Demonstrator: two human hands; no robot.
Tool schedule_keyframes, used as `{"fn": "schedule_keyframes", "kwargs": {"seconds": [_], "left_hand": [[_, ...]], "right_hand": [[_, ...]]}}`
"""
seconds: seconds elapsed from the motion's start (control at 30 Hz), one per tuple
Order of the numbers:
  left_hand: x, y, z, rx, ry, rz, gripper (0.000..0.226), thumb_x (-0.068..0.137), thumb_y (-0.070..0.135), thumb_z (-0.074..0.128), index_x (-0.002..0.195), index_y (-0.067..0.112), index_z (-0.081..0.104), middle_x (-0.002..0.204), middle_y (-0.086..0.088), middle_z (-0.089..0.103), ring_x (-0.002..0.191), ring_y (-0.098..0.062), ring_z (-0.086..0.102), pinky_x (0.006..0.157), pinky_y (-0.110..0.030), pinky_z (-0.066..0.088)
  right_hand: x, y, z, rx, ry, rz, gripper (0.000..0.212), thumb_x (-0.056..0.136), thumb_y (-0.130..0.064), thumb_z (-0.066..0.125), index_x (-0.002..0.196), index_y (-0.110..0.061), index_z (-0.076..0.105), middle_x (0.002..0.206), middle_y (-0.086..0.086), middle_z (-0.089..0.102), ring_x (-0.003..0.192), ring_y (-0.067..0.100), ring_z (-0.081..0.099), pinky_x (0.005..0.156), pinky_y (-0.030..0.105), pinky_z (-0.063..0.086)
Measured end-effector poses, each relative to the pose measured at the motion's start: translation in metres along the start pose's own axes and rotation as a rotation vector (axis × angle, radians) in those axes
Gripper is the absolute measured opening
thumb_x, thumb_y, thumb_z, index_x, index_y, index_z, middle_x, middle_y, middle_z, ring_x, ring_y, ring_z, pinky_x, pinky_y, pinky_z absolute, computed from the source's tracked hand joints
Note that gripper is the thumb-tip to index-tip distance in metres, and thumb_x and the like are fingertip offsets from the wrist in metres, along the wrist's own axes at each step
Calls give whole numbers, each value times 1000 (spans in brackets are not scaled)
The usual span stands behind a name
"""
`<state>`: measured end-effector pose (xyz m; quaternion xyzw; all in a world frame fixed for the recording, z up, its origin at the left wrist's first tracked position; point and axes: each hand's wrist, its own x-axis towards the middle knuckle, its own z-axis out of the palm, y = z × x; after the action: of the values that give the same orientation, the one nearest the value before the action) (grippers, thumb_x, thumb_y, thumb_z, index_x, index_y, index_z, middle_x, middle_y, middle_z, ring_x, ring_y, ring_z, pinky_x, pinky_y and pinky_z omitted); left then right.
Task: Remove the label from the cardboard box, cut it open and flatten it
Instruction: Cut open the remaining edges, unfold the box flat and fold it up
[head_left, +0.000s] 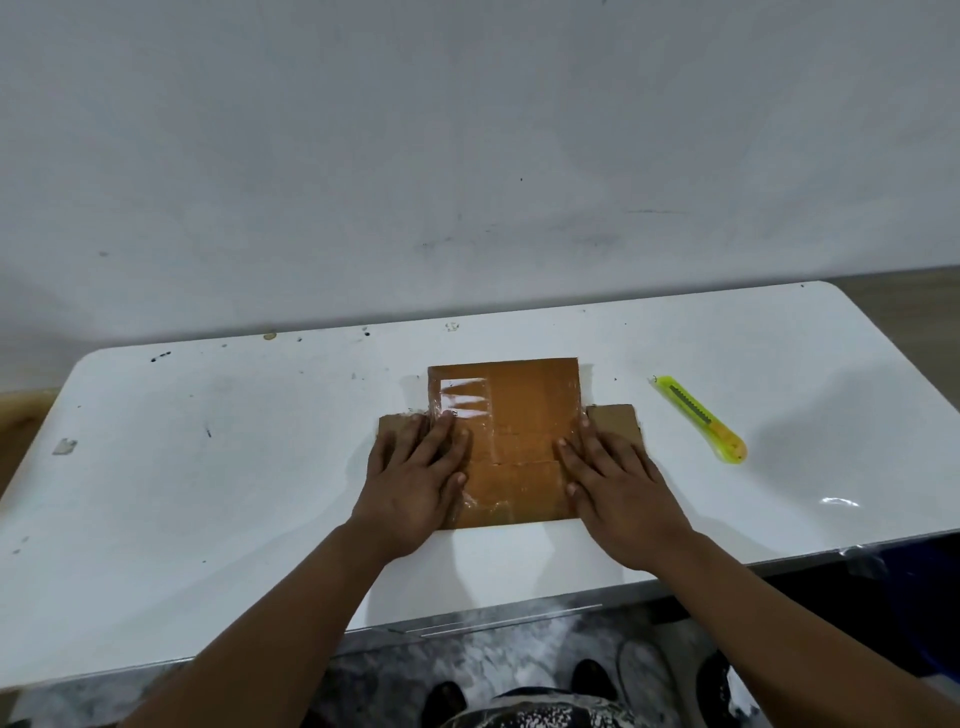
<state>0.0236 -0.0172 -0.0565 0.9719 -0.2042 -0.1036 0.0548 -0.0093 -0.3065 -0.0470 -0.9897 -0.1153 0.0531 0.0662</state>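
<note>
The brown cardboard box (519, 415) lies flat on the white table (234, 467), spread out with side flaps showing at left and right. Shiny clear tape covers much of its surface. My left hand (415, 478) presses flat on the left part of the cardboard, fingers straight. On the right part, my right hand (618, 493) presses down the same way. A yellow-green utility knife (698, 417) lies on the table to the right of the cardboard, untouched.
A white wall rises behind the table. A small scrap (65, 446) lies near the table's left edge. The table's near edge runs below my forearms, with the floor and shoes visible under it.
</note>
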Motion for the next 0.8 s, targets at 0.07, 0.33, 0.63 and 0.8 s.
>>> {"fn": "schedule_keyframes", "kwargs": {"seconds": [0.07,0.33,0.63,0.8], "left_hand": [[-1,8,-1,65,32,-13,79,99,59,-9,160,28,31,169,-5,21,155,-41,16,123,-59,8],[30,48,-26,83,50,-17,75,99,52,17,164,15,9,171,-9,-11,156,-32,-20,123,-49,-15],[80,58,-19,45,-26,-4,114,77,86,29,161,25,-18,163,-8,-36,149,-29,-37,123,-57,-11],[91,55,-9,47,-30,-30,118,73,89,25,162,24,-15,167,-10,-29,154,-30,-28,123,-57,-11]], "right_hand": [[1,-4,-3,-33,-16,25,61,94,-50,10,153,-36,20,164,-3,7,146,25,18,118,40,15],[4,-6,-11,-71,-58,26,61,94,-52,16,151,-36,28,162,0,21,141,27,27,115,43,23],[3,-4,-11,-51,-53,39,54,95,-49,30,146,-35,39,157,1,33,136,26,36,109,43,32],[7,-2,-9,-35,-82,54,57,94,-54,26,150,-40,27,162,-4,18,140,25,29,107,44,28]]}}
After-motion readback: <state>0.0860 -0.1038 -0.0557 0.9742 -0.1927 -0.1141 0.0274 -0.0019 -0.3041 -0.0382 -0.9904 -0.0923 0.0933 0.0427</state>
